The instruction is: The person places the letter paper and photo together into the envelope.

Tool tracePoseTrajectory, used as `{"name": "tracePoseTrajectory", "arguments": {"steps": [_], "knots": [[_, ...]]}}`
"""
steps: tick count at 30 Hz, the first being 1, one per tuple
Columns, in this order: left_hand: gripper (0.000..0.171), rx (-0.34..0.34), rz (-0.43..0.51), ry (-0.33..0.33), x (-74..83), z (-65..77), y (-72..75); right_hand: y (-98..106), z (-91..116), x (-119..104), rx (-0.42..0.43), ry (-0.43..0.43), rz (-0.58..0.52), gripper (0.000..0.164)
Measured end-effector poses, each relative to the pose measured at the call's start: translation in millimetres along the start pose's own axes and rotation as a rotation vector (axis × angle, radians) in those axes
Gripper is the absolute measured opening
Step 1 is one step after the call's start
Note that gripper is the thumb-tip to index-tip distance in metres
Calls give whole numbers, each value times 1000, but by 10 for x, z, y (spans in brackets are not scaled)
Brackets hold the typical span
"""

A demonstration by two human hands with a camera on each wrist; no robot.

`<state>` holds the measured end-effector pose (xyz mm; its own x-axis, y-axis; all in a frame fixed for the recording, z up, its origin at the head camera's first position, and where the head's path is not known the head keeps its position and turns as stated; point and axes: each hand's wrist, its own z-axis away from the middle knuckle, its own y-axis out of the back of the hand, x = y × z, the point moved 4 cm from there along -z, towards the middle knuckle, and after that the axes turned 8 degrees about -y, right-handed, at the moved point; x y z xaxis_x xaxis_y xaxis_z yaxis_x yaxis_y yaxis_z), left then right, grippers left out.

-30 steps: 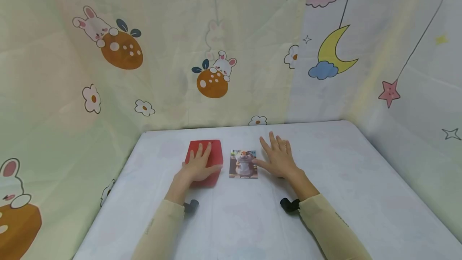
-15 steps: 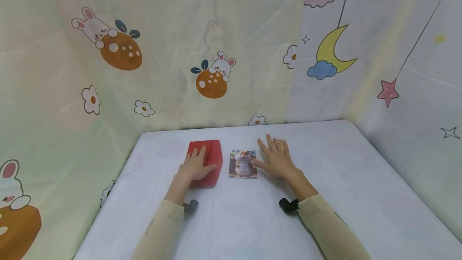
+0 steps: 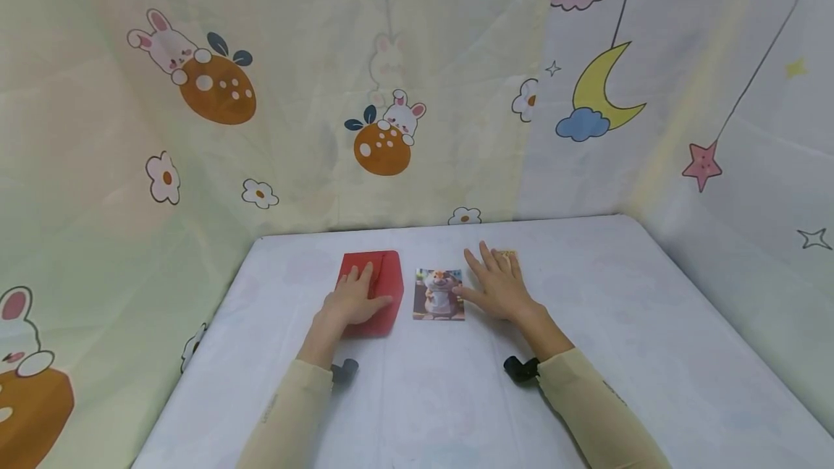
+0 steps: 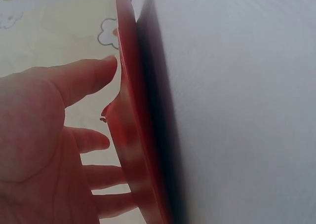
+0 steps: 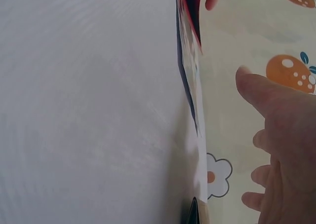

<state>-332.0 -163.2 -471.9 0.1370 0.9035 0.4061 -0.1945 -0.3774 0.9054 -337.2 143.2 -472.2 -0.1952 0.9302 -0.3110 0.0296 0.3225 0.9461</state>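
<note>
A red envelope (image 3: 388, 281) lies on the white table, left of the middle. My left hand (image 3: 352, 302) is over it with fingers spread; in the left wrist view several fingertips reach the surface of the envelope (image 4: 131, 130). Beside it lies a square picture card (image 3: 438, 299) showing a cartoon animal in an apron. My right hand (image 3: 503, 294) is spread out to the right of the card, its thumb over the card's right edge. The right wrist view shows a gap between that hand (image 5: 291, 135) and the table. A tan, patterned flat piece (image 3: 510, 255) is mostly hidden beneath the right fingers.
The white-covered table (image 3: 423, 404) extends to both sides and toward me. Behind it hangs a printed cloth (image 3: 300, 93) with rabbits, fruit and flowers. Black wrist camera mounts (image 3: 521, 370) stick out inward from both wrists.
My left hand has drawn back slightly on the envelope, its fingers reaching less far. The right hand has shifted a little left, uncovering more of the tan piece. Envelope and card stay put.
</note>
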Motion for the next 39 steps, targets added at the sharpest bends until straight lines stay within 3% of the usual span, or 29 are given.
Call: {"name": "tracePoseTrajectory", "arguments": {"steps": [19, 31, 39], "knots": [[96, -7, 14, 19, -27, -3, -14, 53, 5, -206, -15, 59, -47, 85], [85, -12, 0, -45, -12, 4, 4, 33, 24, -382, 6, 99, -10, 85], [74, -6, 3, -80, 11, 3, 59, 31, -18, -570, -18, 119, -62, 87]]}}
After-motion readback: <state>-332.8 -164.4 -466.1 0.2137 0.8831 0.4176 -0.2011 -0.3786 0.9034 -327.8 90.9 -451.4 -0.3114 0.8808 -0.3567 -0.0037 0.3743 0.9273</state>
